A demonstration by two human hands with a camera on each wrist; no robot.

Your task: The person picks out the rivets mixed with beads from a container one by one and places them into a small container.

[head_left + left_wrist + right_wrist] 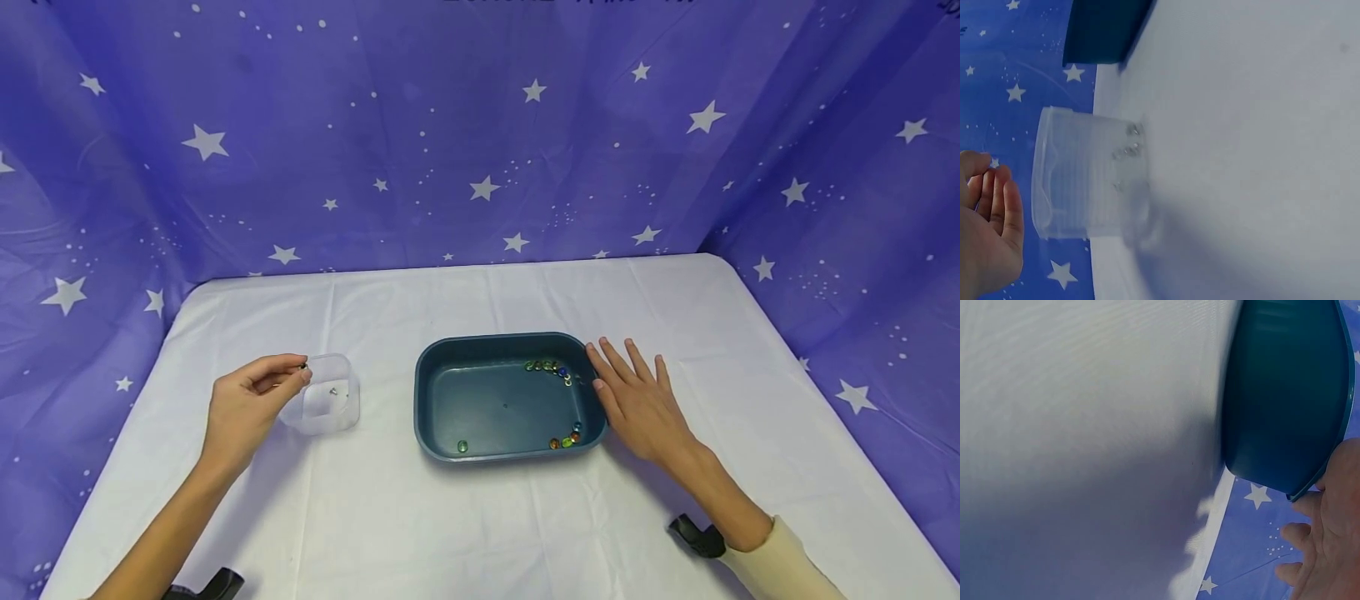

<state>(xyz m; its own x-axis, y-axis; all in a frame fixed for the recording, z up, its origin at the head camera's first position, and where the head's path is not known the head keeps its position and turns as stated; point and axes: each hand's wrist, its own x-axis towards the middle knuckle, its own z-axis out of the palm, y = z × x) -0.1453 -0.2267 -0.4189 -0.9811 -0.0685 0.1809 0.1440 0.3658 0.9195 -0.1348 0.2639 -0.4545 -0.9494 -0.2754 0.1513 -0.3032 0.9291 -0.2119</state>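
Observation:
My left hand [298, 372] hovers at the near-left rim of a small clear plastic cup [332, 407] and pinches a tiny dark bead [303, 365] between thumb and forefinger. The left wrist view shows the cup [1085, 181] with a few small beads [1129, 149] on its bottom, and my curled fingers [991, 212] beside its mouth. A dark teal tray [431, 400] holds several coloured beads [547, 366], mostly along its right side. My right hand [609, 367] lies flat, fingers spread, against the tray's right rim; the right wrist view shows this hand [1332, 531] by the tray wall [1285, 394].
A white cloth covers the table [465, 517], with blue star-printed fabric [480, 142] hanging behind and at both sides. One green bead [462, 447] lies alone at the tray's front left. Black wrist camera mounts [697, 536] show near the bottom edge.

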